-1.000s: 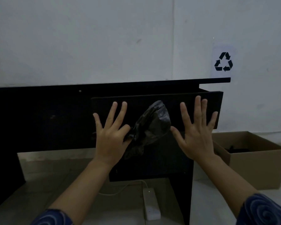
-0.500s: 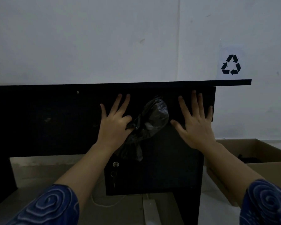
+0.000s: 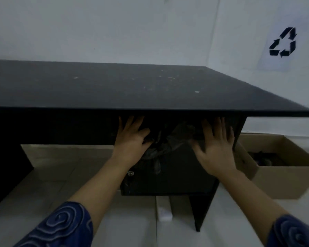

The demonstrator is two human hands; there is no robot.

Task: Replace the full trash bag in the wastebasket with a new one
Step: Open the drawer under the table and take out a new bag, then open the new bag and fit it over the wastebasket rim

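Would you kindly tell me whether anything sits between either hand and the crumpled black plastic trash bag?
Nothing visible does. The left hand holds the crumpled black plastic trash bag under its thumb, against the front of the black desk, and the right hand lies flat beside it. No wastebasket is in view.

Matt black desk top (image 3: pixel 114 86) flecked with pale specks, crinkled glossy black plastic bag (image 3: pixel 169 143), plain brown cardboard box (image 3: pixel 278 180).
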